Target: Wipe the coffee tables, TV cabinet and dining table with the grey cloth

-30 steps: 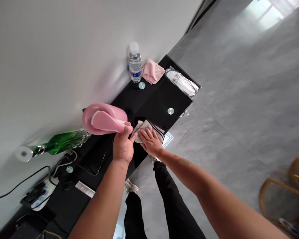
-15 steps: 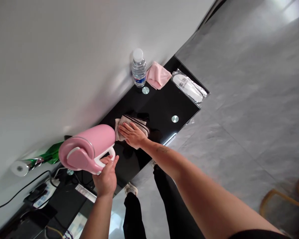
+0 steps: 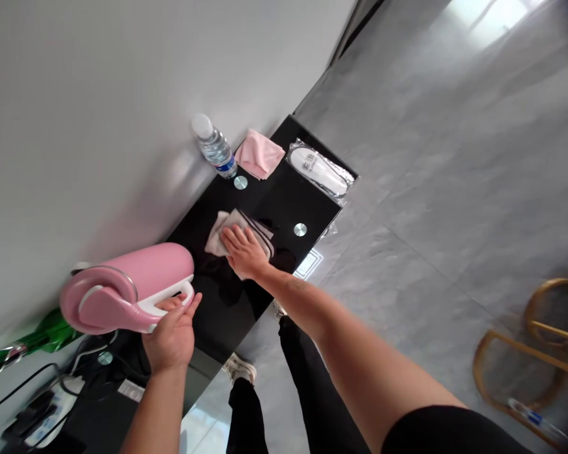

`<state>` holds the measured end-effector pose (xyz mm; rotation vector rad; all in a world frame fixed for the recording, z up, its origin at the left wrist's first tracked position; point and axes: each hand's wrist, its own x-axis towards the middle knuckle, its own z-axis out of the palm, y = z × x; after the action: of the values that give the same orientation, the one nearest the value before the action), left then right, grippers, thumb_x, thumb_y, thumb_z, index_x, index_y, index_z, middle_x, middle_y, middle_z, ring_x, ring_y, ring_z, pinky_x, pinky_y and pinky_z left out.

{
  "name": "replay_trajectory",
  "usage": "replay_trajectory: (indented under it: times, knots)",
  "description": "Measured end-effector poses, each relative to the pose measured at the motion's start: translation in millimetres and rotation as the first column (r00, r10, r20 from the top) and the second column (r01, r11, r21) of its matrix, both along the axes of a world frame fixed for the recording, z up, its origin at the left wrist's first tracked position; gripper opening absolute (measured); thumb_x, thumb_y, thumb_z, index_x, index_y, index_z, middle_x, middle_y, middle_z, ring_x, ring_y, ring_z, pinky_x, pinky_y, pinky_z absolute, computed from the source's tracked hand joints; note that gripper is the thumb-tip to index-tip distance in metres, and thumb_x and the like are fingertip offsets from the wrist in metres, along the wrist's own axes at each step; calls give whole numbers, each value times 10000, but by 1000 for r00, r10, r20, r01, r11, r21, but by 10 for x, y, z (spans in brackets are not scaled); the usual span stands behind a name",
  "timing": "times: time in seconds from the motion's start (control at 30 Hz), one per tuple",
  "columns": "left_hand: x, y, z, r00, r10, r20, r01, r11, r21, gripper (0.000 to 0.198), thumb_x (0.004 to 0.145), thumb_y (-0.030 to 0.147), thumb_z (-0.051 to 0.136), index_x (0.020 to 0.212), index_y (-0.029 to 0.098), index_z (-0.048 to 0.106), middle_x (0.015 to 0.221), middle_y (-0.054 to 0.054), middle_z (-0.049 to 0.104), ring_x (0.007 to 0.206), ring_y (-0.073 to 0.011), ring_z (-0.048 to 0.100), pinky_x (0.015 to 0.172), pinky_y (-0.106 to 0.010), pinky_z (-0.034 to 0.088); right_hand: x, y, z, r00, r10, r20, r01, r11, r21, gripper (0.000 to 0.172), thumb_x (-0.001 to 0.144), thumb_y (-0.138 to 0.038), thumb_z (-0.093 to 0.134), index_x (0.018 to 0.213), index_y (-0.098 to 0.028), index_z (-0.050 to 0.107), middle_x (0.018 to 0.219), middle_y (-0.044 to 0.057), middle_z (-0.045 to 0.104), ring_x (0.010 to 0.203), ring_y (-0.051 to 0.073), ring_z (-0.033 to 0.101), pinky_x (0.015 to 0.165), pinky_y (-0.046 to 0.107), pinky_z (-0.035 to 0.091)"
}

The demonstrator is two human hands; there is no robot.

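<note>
L hand (image 3: 173, 334) is clamped, fingers curled, on white handle (image 3: 187, 296) of pink appliance (image 3: 137, 284), lower left of frame, by black glass table (image 3: 284, 195); exact kind unclear. R hand (image 3: 243, 252) is pressed flat, fingers (image 3: 231, 236) apart, on folded cloth (image 3: 215, 236), partly hidden.

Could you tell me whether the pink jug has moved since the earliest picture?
Yes: the pink jug is now farther from the water bottle.

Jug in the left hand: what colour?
The jug body is pink, its handle white; clearest in the head view.
</note>
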<state>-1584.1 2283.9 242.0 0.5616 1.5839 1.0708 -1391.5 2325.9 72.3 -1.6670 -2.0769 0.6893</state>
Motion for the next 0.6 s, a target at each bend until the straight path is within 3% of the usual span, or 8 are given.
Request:
replay_trajectory:
  times: [0.1, 0.17, 0.27, 0.37, 0.47, 0.6]
  knots:
    - [56, 19, 4, 1000, 1, 2, -1, 1000, 7, 355, 641, 144, 850, 683, 186, 500, 811, 20, 459, 1021, -212, 591, 1012, -569, 654, 447, -258, -6, 967, 247, 58, -245, 969, -38, 702, 1062, -333, 504, 1726, -167, 349, 1810, 77, 290, 1690, 319, 188, 1377, 538, 62]
    - [92, 36, 8, 1000, 9, 12, -9, 1000, 15, 358, 636, 128, 835, 682, 181, 483, 807, 25, 447, 1015, -209, 591, 1032, -594, 641, 929, -197, -15, 954, 282, 98, -278, 959, -60, 705, 1044, -359, 522, 1720, -212, 383, 1808, 40, 301, 1691, 318, 183, 1379, 543, 59]
    - [143, 56, 6, 1000, -3, 23, 2, 1000, 17, 357, 632, 104, 809, 685, 173, 463, 789, 35, 437, 1025, -214, 595, 1063, -647, 609, 1732, 16, -27, 981, 7, 196, 8, 997, -76, 741, 1038, -402, 509, 1735, -204, 352, 1818, 49, 274, 1696, 346, 146, 1372, 583, 61]
    - [185, 67, -17, 999, -12, 31, 12, 1000, 26, 379, 639, 91, 802, 681, 168, 434, 774, 42, 440, 1020, -209, 594, 1072, -665, 593, 2231, 145, -18, 942, -201, 267, 224, 973, -56, 745, 1061, -432, 442, 1746, -171, 307, 1826, 64, 247, 1698, 332, 136, 1374, 577, 61]
    - [212, 94, -33, 999, -23, 45, 21, 999, 24, 397, 644, 104, 839, 697, 171, 452, 764, 49, 431, 1051, -224, 608, 1076, -663, 585, 2278, 172, -3, 876, -354, 327, 396, 916, -69, 739, 1075, -432, 385, 1751, -153, 277, 1833, 88, 216, 1702, 333, 111, 1365, 610, 80]
    - [153, 146, 11, 998, -64, 15, 65, 997, -31, 386, 643, 179, 942, 765, 166, 576, 869, 25, 548, 1166, -279, 632, 1091, -669, 557, 1872, 22, 33, 681, -605, 412, 688, 721, -79, 758, 1085, -435, 313, 1751, -84, 223, 1834, 155, 170, 1702, 383, 77, 1334, 702, 102]
